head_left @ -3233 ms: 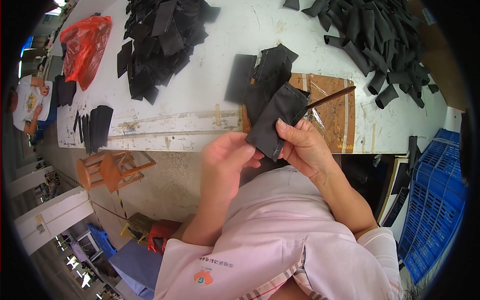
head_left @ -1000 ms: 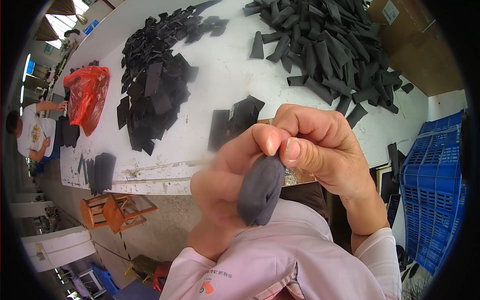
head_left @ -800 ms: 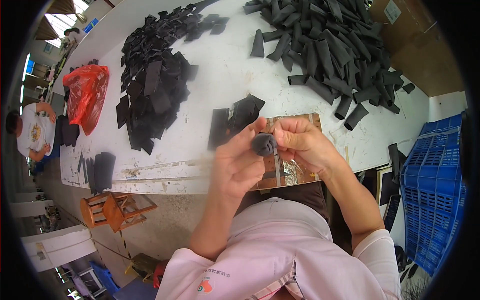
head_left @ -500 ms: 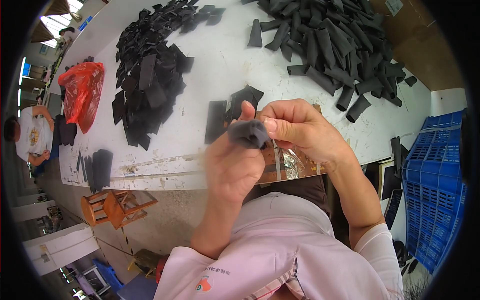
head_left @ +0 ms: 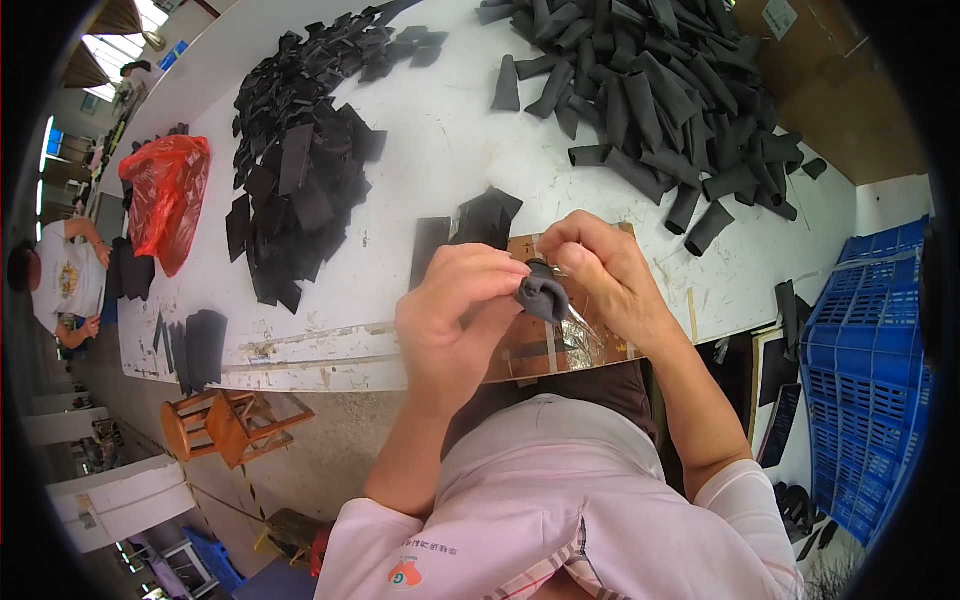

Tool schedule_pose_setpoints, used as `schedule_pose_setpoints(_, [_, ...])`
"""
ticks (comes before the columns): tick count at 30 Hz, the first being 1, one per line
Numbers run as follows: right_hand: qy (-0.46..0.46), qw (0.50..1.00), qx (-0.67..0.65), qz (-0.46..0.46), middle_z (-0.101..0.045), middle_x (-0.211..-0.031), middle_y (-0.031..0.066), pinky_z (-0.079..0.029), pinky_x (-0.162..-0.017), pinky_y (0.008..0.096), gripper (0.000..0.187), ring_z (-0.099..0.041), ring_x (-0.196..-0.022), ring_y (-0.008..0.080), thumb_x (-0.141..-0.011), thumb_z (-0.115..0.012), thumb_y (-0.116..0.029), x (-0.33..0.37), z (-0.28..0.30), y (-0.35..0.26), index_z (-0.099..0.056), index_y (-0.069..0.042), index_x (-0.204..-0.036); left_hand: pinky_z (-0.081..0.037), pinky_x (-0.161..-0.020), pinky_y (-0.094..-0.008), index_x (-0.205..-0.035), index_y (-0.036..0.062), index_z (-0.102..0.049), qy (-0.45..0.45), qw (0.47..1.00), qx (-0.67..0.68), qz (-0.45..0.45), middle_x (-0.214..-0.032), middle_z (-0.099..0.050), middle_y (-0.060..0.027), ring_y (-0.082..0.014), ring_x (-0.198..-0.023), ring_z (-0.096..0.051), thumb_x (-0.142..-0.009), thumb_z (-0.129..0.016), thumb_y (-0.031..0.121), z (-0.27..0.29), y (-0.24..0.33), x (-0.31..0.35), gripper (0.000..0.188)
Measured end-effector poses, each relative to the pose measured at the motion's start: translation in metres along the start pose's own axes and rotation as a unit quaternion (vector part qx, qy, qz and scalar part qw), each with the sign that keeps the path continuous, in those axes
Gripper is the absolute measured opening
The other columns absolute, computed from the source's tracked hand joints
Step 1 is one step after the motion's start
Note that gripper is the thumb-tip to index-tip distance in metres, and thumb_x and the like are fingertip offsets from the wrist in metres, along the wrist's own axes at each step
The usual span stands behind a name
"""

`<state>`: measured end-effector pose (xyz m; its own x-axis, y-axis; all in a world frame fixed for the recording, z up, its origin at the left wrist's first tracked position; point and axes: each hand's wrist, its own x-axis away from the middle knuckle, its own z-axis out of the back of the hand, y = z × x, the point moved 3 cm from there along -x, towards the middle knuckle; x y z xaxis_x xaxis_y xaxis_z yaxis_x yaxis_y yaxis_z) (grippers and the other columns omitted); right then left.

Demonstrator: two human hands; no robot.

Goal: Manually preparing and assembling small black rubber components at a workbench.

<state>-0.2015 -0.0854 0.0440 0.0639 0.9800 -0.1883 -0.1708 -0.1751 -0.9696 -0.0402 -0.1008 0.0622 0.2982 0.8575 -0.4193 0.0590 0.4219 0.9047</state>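
My left hand (head_left: pixel 455 325) is closed around a dark grey fabric tube (head_left: pixel 545 298), its rolled open end facing me. Just right of the tube is my right hand (head_left: pixel 612 285), fingers curled and thumb pressed against the index finger; whether something thin is pinched there is too small to tell. Both hands are above a brown board (head_left: pixel 510 367) at the table's front edge, partly wrapped in shiny tape. Behind my left hand lie a few flat dark fabric pieces (head_left: pixel 487 218). A heap of similar tubes (head_left: pixel 650 110) sits at the far right.
A large pile of flat dark pieces (head_left: pixel 300 190) covers the white table's (head_left: pixel 420 130) left part. Beside it are a red plastic bag (head_left: pixel 172 200) and more pieces (head_left: pixel 205 345). A cardboard box (head_left: pixel 840 90), blue crates (head_left: pixel 865 370), a wooden stool (head_left: pixel 235 425) and another person (head_left: pixel 70 265) surround the table.
My left hand has turned and now grips the tube from its left side, lower and further right. My right fingertips, which were on the tube's edge, have lifted off to its right.
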Motion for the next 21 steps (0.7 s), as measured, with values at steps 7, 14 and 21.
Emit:
schedule_pose_setpoints(7, [-0.156, 0.883, 0.384, 0.219, -0.047, -0.063, 0.0075, -0.04, -0.049, 0.0334, 0.025, -0.05, -0.059, 0.0251, -0.072, -0.064, -0.023, 0.004, -0.012, -0.035, -0.05, -0.002, -0.071, -0.041, -0.079, -0.0323, -0.085, 0.0005, -0.056, 0.117, 0.974, 0.185, 0.053, -0.091, -0.059, -0.015, -0.0208, -0.085, -0.053, -0.077, -0.063, 0.009, 0.002, -0.005, 0.024, 0.014])
schedule_pose_setpoints(14, [-0.102, 0.932, 0.302, 0.174, -0.049, -0.061, 0.0067, -0.04, -0.046, 0.0342, 0.021, -0.05, -0.058, 0.0235, -0.07, -0.064, -0.018, 0.014, -0.014, 0.0, -0.049, -0.004, -0.063, -0.047, -0.074, -0.0247, -0.099, -0.0034, -0.051, -0.047, 0.942, 0.278, 0.181, -0.096, -0.058, -0.0116, -0.0138, -0.084, -0.056, -0.073, -0.06, -0.007, -0.013, -0.022, 0.002, 0.027])
schedule_pose_setpoints(21, [-0.081, 0.972, 0.141, 0.171, -0.049, -0.064, 0.0093, -0.04, -0.051, 0.0377, 0.016, -0.05, -0.062, 0.0278, -0.076, -0.058, -0.017, 0.022, -0.019, 0.033, -0.049, -0.004, -0.072, -0.044, -0.06, -0.0188, -0.077, -0.0002, -0.059, -0.077, 0.994, -0.001, 0.079, -0.08, -0.057, -0.0072, -0.008, -0.067, -0.054, -0.067, -0.067, -0.007, -0.026, -0.009, -0.007, 0.014])
